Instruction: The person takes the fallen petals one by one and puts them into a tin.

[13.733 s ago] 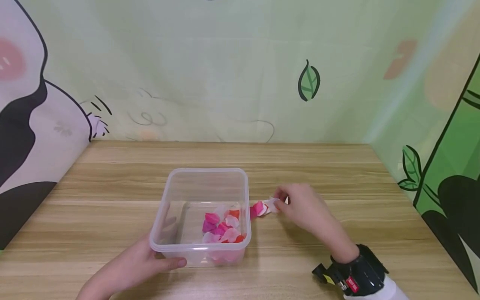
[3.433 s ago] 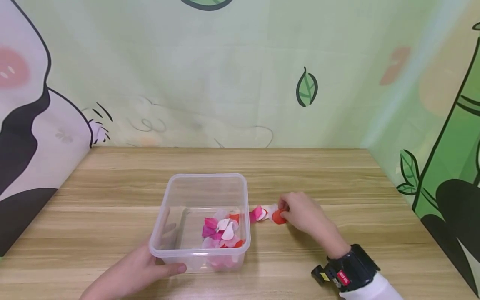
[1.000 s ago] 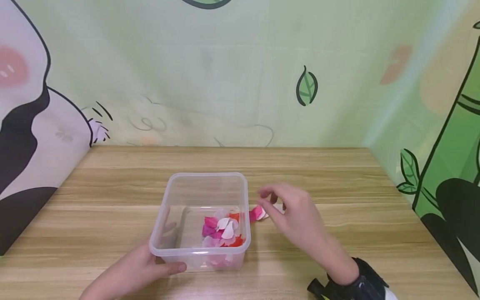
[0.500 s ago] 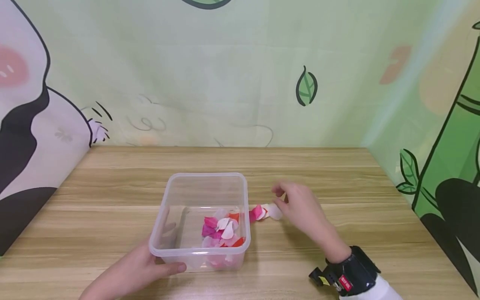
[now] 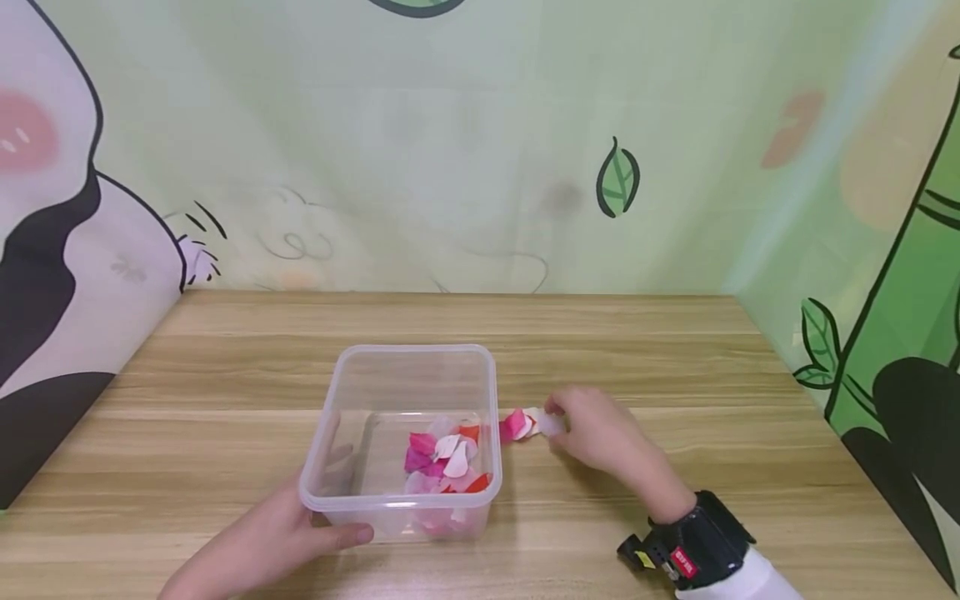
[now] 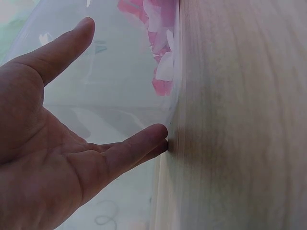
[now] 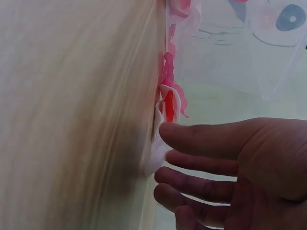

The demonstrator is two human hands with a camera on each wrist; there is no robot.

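Note:
A clear plastic container (image 5: 405,502) stands on the table with pink, red and white petals (image 5: 442,458) gathered in its right half. My left hand (image 5: 281,525) rests against its near left corner; the thumb lies along the front, and the straight fingers (image 6: 139,146) touch the side. To the container's right, more petals (image 5: 517,425) lie in a short row. My right hand (image 5: 600,429) is at the row's right end, thumb and fingertips around a pale petal (image 7: 156,160). A gap shows between the thumb and the fingers in the right wrist view.
The wooden table (image 5: 262,367) runs back to a green backdrop (image 5: 450,167) with cartoon drawings. A black wrist camera strap (image 5: 705,537) sits on the right wrist above a white sleeve (image 5: 742,579).
Over several seconds white petals and then a red one went into the container. Since half a second ago my right hand has come down to the pale petal. The left hand stays put.

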